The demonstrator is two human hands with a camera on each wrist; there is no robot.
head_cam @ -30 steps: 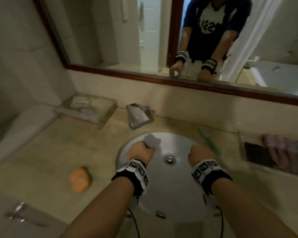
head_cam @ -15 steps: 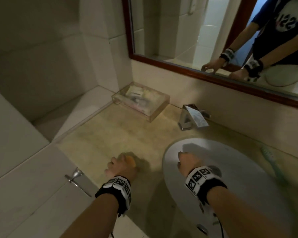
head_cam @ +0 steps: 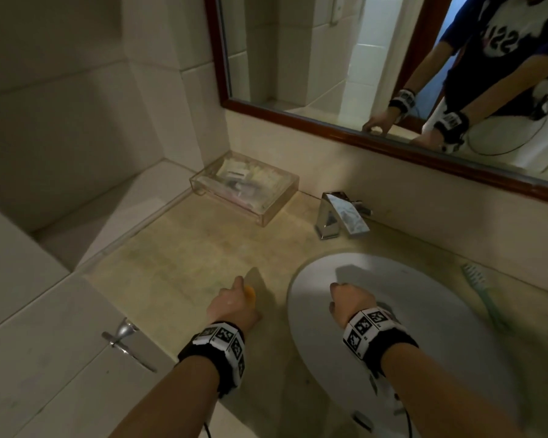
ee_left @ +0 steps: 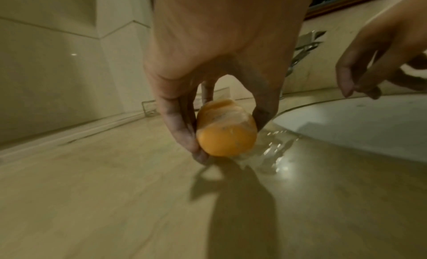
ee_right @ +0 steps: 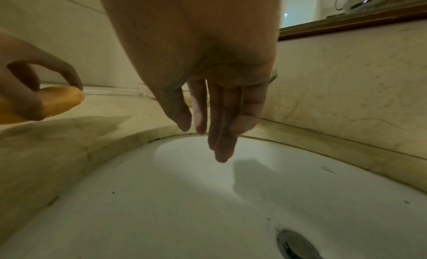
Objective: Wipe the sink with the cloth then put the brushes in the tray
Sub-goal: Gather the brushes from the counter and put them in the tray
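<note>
At the far left, a metal handle [head_cam: 124, 338] sticks up from the pale ledge beside the beige surface [head_cam: 178, 267]. Farther back against the wall stands a clear tray [head_cam: 244, 192] with small items in it, too blurred to name. The left hand [head_cam: 234, 306] pinches the orange cloth [ee_left: 225, 129], a rolled-up wad, between thumb and fingers; it sits low over the surface, just left of the sink [head_cam: 424, 311] rim, with a wet patch beside it. A chrome faucet [head_cam: 342, 216] stands behind the basin. The right hand [head_cam: 351, 303] hangs over the white bowl holding nothing, its fingers [ee_right: 221, 135] straight and close together, pointing down. The drain [ee_right: 298, 244] lies below it. A green toothbrush [head_cam: 484, 295] rests on the sink's right rim.
</note>
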